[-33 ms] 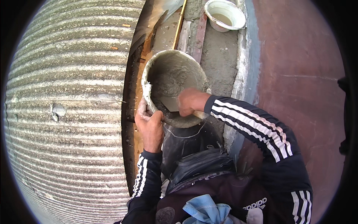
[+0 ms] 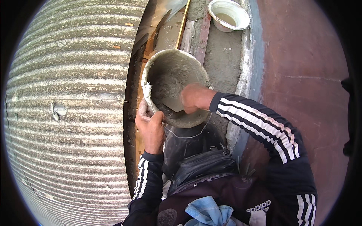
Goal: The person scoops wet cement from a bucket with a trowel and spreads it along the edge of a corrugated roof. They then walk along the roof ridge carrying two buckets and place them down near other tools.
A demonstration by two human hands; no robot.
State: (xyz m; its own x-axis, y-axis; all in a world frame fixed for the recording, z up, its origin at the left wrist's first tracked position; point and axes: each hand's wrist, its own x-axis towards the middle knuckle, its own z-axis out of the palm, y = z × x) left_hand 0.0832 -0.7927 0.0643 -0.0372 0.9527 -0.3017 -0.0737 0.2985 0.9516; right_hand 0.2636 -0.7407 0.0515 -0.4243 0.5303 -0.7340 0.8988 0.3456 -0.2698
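A bucket (image 2: 177,66) caked with grey mortar is tilted in front of me, its wire handle hanging below. My left hand (image 2: 150,128) grips its left rim, thumb on the near edge and fingers round the outside. Inside the bucket my right hand (image 2: 192,97) is closed on a trowel, whose flat blade (image 2: 171,105) lies in the wet mortar (image 2: 173,81). The trowel's handle is mostly hidden by that hand.
Corrugated sheeting (image 2: 68,75) fills the left. A narrow strip of grey mortar (image 2: 226,56) with boards (image 2: 183,22) runs ahead, carrying a white bucket (image 2: 215,7) of murky liquid. A reddish-brown surface (image 2: 301,56) lies on the right, and a blue cloth (image 2: 209,211) is at my front.
My right hand and the trowel have moved slightly right and up within the bucket. The bucket and my left hand have shifted a little to the left.
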